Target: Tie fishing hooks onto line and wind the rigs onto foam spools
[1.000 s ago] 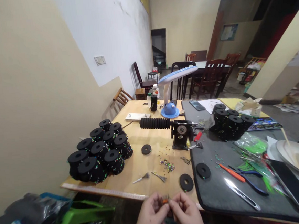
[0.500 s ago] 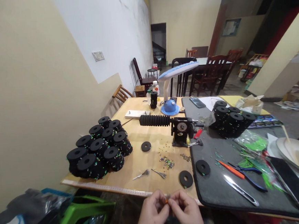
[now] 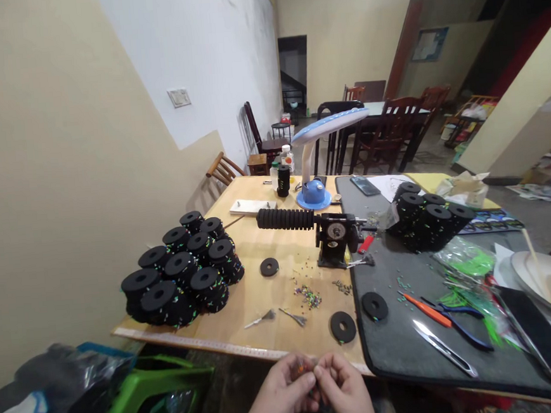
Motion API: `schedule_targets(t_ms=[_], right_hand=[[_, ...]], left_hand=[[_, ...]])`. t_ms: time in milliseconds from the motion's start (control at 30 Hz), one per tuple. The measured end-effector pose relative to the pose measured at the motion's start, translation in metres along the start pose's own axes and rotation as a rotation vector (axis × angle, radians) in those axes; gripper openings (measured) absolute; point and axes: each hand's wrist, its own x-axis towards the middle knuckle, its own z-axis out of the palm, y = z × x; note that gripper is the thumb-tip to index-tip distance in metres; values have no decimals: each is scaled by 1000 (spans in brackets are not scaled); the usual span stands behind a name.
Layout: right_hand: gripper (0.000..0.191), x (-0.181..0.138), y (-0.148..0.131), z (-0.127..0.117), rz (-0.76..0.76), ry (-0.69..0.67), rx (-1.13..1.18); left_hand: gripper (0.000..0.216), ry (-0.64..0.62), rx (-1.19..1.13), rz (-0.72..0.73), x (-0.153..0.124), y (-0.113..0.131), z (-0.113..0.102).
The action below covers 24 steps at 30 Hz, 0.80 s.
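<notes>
My left hand (image 3: 283, 390) is closed in front of the table's near edge, with a small orange piece (image 3: 303, 368) showing between its fingers. Right beside it, my right hand (image 3: 344, 389) pinches thumb against forefinger, the fingertips of both hands nearly meeting; what it grips is too small to make out. Just beyond the hands lies a black foam ring (image 3: 343, 326), with another foam ring (image 3: 375, 306) on the grey mat. Small coloured beads (image 3: 309, 297) are scattered on the wood, near two small bundles of thin pins or wires (image 3: 292, 318).
Stacks of black foam rings (image 3: 161, 295) stand at left, more stacks (image 3: 436, 216) at right. A black winding device (image 3: 334, 240) carries a row of rings. Behind it is a blue lamp (image 3: 313, 194). Pliers (image 3: 460, 319), tweezers (image 3: 443, 348) and an orange-handled tool (image 3: 427, 311) lie on the mat.
My left hand has turned, its thumb now lying across toward the right hand, and the orange piece sits further up among its fingers. The camera view has tilted slightly; the table things stay put.
</notes>
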Motion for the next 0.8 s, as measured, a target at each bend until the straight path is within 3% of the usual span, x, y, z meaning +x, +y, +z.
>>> schedule_targets(t_ms=[333,800], right_hand=[[55,-9,1,-1,3,119,-55],[52,-11,-1,-2,36,44,-120]], left_hand=[[47,85,40,-10,5,-19,-11],[41,55,239,55,-12,-4,-4]])
